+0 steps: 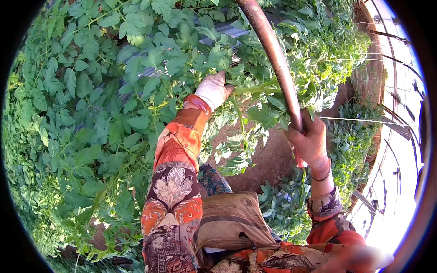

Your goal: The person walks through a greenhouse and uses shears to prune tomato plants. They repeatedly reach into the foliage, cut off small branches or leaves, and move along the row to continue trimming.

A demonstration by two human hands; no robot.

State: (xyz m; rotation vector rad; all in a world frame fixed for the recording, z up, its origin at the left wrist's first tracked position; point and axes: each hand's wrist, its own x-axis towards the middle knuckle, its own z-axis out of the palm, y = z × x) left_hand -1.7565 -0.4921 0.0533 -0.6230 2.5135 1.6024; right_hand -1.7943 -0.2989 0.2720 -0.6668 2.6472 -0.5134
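My left hand (213, 87), in a soiled pale glove, reaches into the foliage at the centre. Its fingers and thumb close on a thick green stem of a tomato plant (254, 89), which runs right behind a pole. The far fingers are partly hidden by leaves. On the right, my right hand (309, 136) is wrapped around the lower part of this long brown pole (273, 51), which looks bent in this view. A reddish piece (299, 159) sticks out below that fist; whether it belongs to the pole I cannot tell. Leafy shoots (266, 114) hang between the hands.
Dense tomato plants (85, 119) fill the left. Silvery mulch film (150, 71) shows between leaves. Bare soil (269, 157) lies below the hands. A taut white string (362, 119) runs right from near my right hand. A brown striped cloth (232, 218) covers my lap.
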